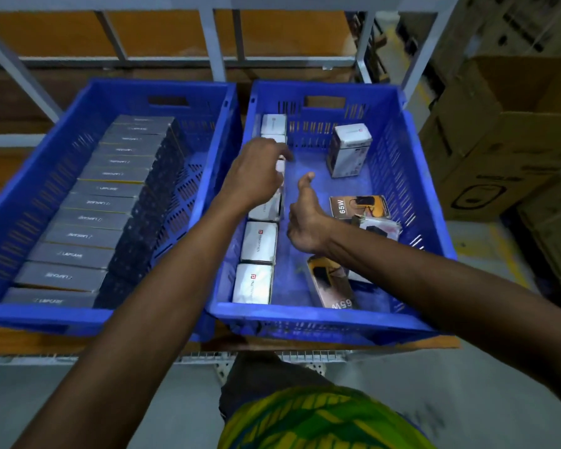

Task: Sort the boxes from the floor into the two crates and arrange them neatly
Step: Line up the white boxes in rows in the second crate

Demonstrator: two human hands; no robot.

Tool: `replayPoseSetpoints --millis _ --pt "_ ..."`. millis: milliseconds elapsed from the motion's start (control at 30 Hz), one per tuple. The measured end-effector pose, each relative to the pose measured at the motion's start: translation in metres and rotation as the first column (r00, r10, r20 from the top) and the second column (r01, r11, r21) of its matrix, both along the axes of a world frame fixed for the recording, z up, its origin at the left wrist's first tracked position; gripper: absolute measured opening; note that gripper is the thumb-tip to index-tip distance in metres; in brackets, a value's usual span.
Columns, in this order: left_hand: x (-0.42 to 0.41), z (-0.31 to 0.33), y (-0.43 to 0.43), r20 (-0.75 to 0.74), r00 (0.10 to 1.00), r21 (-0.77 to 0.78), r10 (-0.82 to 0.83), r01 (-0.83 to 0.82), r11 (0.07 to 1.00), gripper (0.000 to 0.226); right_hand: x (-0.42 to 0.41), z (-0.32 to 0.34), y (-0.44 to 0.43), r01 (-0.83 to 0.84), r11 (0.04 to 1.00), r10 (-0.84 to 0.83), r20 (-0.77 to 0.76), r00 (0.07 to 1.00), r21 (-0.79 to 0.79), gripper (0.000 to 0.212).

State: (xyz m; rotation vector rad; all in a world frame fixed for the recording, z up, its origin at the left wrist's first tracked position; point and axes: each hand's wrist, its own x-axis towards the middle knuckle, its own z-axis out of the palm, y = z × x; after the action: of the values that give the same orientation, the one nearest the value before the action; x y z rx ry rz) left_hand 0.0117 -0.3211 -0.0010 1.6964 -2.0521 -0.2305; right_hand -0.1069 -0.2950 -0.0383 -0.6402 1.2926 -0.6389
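The white box [268,205] stands under the left hand [256,175], whose fingers curl over its top, gripping it in the row. The right hand [305,218] hovers open just right of it, nearer the loose boxes.

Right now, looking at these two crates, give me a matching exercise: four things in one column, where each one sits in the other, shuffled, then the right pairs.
Things:
1. grey boxes
2. white row
3. upright white box
4. 65W box

Places:
A. standing alone near the right crate's far wall
B. lined along the right crate's left wall
C. lying flat by the right crate's right wall
D. filling a row in the left crate

Pairs: 1-D, 2-B, 3-A, 4-C
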Motion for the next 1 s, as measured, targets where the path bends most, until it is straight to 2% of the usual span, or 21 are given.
replayPoseSetpoints --millis 67,167,200,300,367,467,533,567,600,667,733,800,833,867,900,933,967,1000 --pt "0.005 0.001 0.001 -0.221 0.968 -0.036 0.115 -0.126 0.991 0.058 -0.002 -0.003 -0.016 0.043 0.999 -0.044 -0.016 0.999 -0.024 0.088" --pt "0.009 0.005 0.002 -0.379 0.903 0.079 0.203 -0.187 0.979 0.059 -0.003 -0.001 -0.035 0.141 0.99 -0.142 -0.043 0.989 -0.019 0.088" --pt "0.01 0.005 0.002 -0.406 0.89 0.098 0.207 -0.183 0.978 0.059 0.0 -0.004 -0.039 0.122 0.992 -0.123 -0.007 0.992 -0.04 0.088" --pt "0.012 0.004 0.0 -0.454 0.865 0.102 0.213 -0.187 0.977 0.06 0.011 -0.023 -0.043 -0.084 0.972 0.111 0.116 0.987 -0.219 0.081" --pt "0.014 0.003 0.0 -0.492 0.844 0.112 0.214 -0.183 0.977 0.061 0.011 -0.02 -0.042 -0.127 0.961 0.155 0.097 0.983 -0.245 0.08" --pt "0.015 0.002 0.0 -0.561 0.801 0.133 0.209 -0.162 0.978 0.063 0.006 -0.015 -0.058 0.04 0.978 -0.034 0.032 0.999 -0.206 0.08" --pt "0.015 0.003 0.0 -0.582 0.785 0.147 0.213 -0.157 0.977 0.064 0.01 -0.022 -0.081 0.179 0.971 -0.185 -0.028 0.982 -0.161 0.093" --pt "0.014 0.003 0.001 -0.583 0.783 0.147 0.216 -0.159 0.976 0.064 0.013 -0.022 -0.087 0.196 0.971 -0.202 -0.028 0.979 -0.138 0.099" --pt "0.014 0.004 0.001 -0.584 0.783 0.14 0.213 -0.162 0.977 0.064 0.017 -0.028 -0.096 0.154 0.979 -0.155 0.003 0.988 -0.136 0.102" --pt "0.012 0.003 0.001 -0.587 0.781 0.126 0.213 -0.172 0.977 0.063 0.027 -0.041 -0.105 -0.033 0.984 0.051 0.101 0.994 -0.177 0.106" --pt "0.011 0.002 0.002 -0.56 0.798 0.125 0.223 -0.185 0.975 0.061 0.027 -0.048 -0.111 -0.185 0.951 0.197 0.024 0.98 -0.248 0.115" --pt "0.01 0.002 0.002 -0.516 0.826 0.122 0.227 -0.192 0.974 0.058 0.014 -0.048 -0.123 -0.283 0.892 0.233 -0.179 0.956 -0.351 0.105" --pt "0.009 0.002 0.002 -0.507 0.831 0.125 0.23 -0.193 0.973 0.058 0.005 -0.035 -0.123 -0.369 0.826 0.218 -0.362 0.906 -0.426 0.092" --pt "0.01 0.003 0.003 -0.509 0.828 0.13 0.235 -0.195 0.972 0.059 -0.008 -0.021 -0.128 -0.504 0.722 0.185 -0.571 0.8 -0.474 0.078" --pt "0.01 0.004 0.003 -0.524 0.817 0.139 0.242 -0.198 0.97 0.059 -0.026 -0.008 -0.134 -0.656 0.61 0.117 -0.769 0.629 -0.444 0.069" --pt "0.011 0.005 0.004 -0.544 0.801 0.151 0.249 -0.199 0.968 0.06 -0.045 -0.003 -0.142 -0.784 0.507 -0.017 -0.914 0.406 -0.358 0.063" --pt "0.012 0.007 0.005 -0.566 0.784 0.165 0.256 -0.196 0.967 0.06 -0.062 0.004 -0.146 -0.865 0.44 -0.176 -0.968 0.18 -0.241 0.061" --pt "0.012 0.008 0.007 -0.583 0.769 0.177 0.261 -0.193 0.965 0.06 -0.078 0.009 -0.149 -0.892 0.429 -0.296 -0.955 0.007 -0.14 0.061"
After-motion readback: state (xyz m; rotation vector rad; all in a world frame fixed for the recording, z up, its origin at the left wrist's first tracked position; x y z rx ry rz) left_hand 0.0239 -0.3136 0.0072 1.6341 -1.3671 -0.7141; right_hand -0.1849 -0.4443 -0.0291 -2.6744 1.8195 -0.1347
